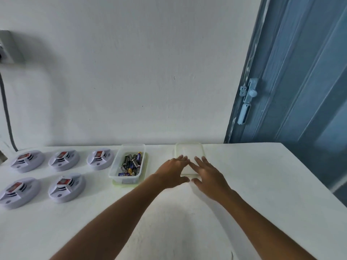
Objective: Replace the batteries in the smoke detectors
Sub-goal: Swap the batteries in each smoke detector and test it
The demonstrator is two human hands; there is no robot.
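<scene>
- Table (253, 184): white, flat top, filling the lower half of the frame, set against a white wall (140, 72).
- Smoke detectors: five round white plastic units with red labels, at the left of the frame in two rows. Back row: one at far left (27, 160), one beside it (63, 160), one nearest centre (100, 158). Front row: one at the left edge (17, 192), one to its right (66, 186).
- Clear rectangular plastic tub (114, 169): just right of the back row, standing on a pale green lid; holds a loose heap of cylindrical batteries (131, 165), dark, blue and yellow.
- Second clear plastic container (189, 150): centre of the frame, near the wall, right of the battery tub; contents not discernible.
- Left hand (173, 172): fingers extended and spread over the container's near left edge; nothing grasped.
- Right hand (208, 174): fingers extended over the container's near right edge; nothing grasped. Contact with the container cannot be told.
- Blue panelled door (300, 81): right of the frame, with a painted latch (248, 92).
- Grey cable (6, 109): upper left, down the wall.
</scene>
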